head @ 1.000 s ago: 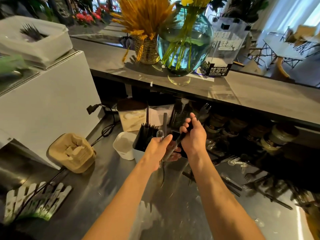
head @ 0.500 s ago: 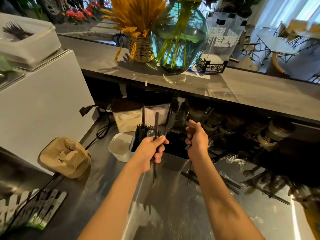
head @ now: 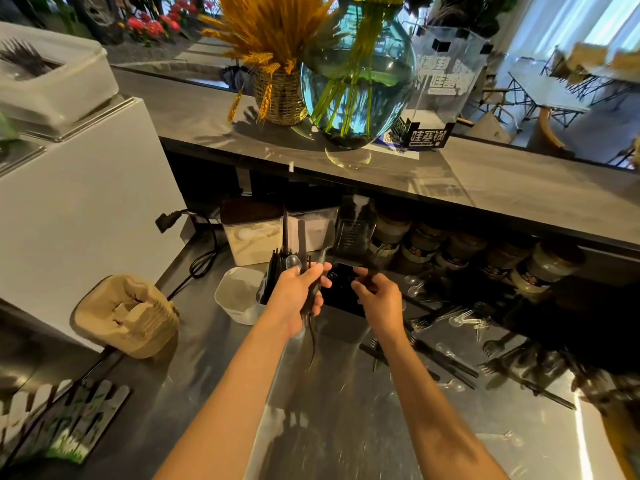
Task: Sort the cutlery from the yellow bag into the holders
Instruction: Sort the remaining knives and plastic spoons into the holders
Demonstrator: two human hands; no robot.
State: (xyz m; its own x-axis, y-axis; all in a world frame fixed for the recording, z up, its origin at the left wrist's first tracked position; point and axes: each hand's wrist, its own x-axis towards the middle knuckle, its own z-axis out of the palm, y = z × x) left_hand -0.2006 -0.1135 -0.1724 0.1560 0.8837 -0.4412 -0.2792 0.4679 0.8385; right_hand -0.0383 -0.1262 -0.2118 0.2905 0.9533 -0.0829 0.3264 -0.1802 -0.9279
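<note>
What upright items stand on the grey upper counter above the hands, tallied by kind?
Wicker basket of wheat: 1
Round glass vase: 1
Clear acrylic sign stand: 1
Total: 3

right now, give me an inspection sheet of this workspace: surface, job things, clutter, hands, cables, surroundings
surface: steel counter, shiny, under a grey upper shelf.
job's things: black cutlery stands in the holder; a white tub sits to its left; loose cutlery, black and clear, lies scattered on the right. yellow bag: nothing seen.
clutter: brown cup carrier, small picket fence piece.
hands: left hand grips a bundle of black cutlery; right hand pinches a dark piece over the dark compartment.
cables: black cord and plug beside the white cabinet.
surroundings: glass vase, wheat basket, jars under the shelf.
</note>
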